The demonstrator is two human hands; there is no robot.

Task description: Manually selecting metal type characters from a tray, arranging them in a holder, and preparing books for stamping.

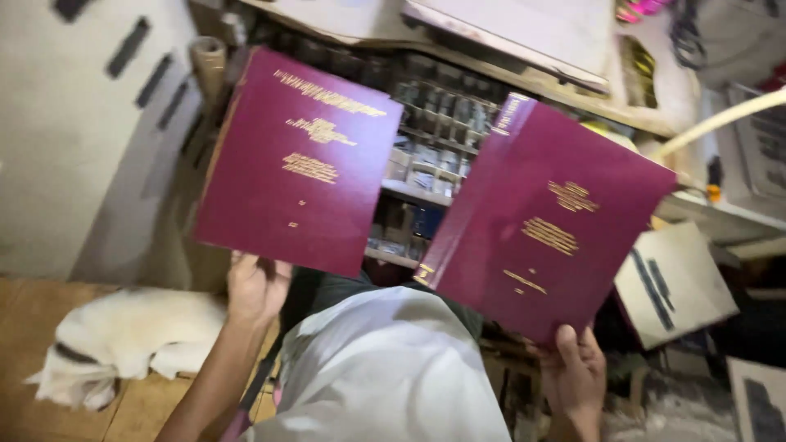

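Both hands are up, and each one holds a dark red book. From the head camera, the left hand (255, 288) grips the bottom edge of the left book (299, 160), with the fingers tucked behind the cover. The right hand (575, 378) pinches the bottom corner of the right book (547, 217), thumb on the front. Both books have gold writing, and their fronts face the person. They tilt away from each other, well apart, above the white cloth (385, 368) on the person's lap. It looks like the two covers are being held up side by side for a look. A white cat (123, 340) lies on the wooden floor by the left arm. Shelves (426, 147) stand behind the books.
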